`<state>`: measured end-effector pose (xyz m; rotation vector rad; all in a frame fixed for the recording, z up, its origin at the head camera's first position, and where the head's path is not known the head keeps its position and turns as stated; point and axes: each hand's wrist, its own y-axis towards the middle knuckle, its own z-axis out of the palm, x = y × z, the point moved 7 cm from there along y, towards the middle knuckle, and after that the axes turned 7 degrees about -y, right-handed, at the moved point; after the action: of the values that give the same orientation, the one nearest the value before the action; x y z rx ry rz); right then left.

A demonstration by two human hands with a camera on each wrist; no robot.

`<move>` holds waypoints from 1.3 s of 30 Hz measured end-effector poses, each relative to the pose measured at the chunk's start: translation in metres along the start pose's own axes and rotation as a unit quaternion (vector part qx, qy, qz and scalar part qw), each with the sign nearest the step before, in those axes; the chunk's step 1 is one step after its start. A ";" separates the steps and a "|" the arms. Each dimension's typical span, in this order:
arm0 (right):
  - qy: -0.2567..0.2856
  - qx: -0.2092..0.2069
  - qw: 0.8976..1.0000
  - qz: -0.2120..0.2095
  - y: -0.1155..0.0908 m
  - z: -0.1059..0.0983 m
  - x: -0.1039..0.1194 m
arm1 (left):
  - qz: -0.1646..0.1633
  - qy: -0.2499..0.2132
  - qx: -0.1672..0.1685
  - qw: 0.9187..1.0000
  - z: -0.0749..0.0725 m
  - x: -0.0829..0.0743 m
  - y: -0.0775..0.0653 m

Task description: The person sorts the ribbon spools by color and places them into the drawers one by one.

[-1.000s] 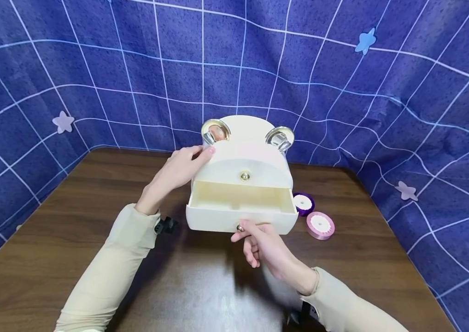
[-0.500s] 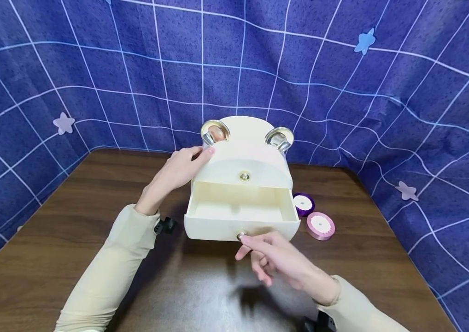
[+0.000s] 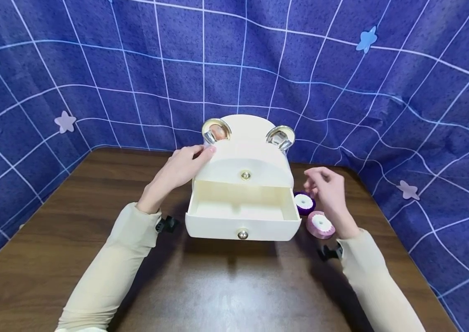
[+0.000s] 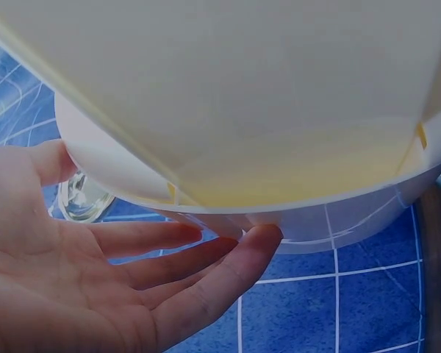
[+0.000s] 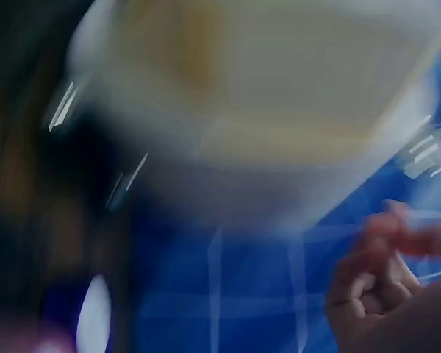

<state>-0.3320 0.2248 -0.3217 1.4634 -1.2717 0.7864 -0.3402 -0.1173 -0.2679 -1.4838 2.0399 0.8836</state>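
A white storage box (image 3: pixel 244 152) with a rounded top and two shiny ear-like discs stands at the middle of the table. Its lower drawer (image 3: pixel 243 227) is pulled out toward me, with a gold knob on its front. My left hand (image 3: pixel 182 168) holds the box's left side, thumb toward the front; in the left wrist view its fingers (image 4: pixel 206 287) reach round the back. To the right, my right hand (image 3: pixel 329 191) is over the ribbon spools, fingers loosely bent, nothing seen in them. Under it lie a purple ribbon spool (image 3: pixel 304 203) and a pink ribbon spool (image 3: pixel 320 225).
A dark wooden table (image 3: pixel 226 286) carries everything. Blue cloth (image 3: pixel 184 60) with white grid lines and stars hangs behind and at both sides. Motion blurs most of the right wrist view.
My right hand first pulled the drawer further out by its knob, then let go and moved right and back over the ribbon spools. My left hand has stayed on the box.
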 end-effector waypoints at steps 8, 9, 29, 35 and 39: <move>-0.460 0.161 0.873 0.004 0.022 0.024 -0.085 | -0.004 -0.008 0.005 1.000 0.003 -0.001 0.000; -0.466 0.166 0.869 0.022 0.021 0.023 -0.092 | -0.005 -0.010 0.006 1.000 0.004 -0.001 0.000; -0.411 0.067 0.909 -0.015 -0.001 0.006 -0.044 | -0.009 -0.017 0.003 1.000 0.002 0.001 -0.002; -0.375 0.043 0.922 -0.089 -0.018 -0.002 0.001 | -0.010 -0.017 0.006 1.000 0.001 0.000 -0.003; -0.357 0.022 0.927 -0.113 -0.030 -0.007 0.028 | -0.009 -0.014 0.004 1.000 0.000 0.000 -0.003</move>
<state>-0.2957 0.2212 -0.3020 1.9852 -1.5683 0.1074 -0.3375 -0.1175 -0.2685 -1.4747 2.0058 0.8834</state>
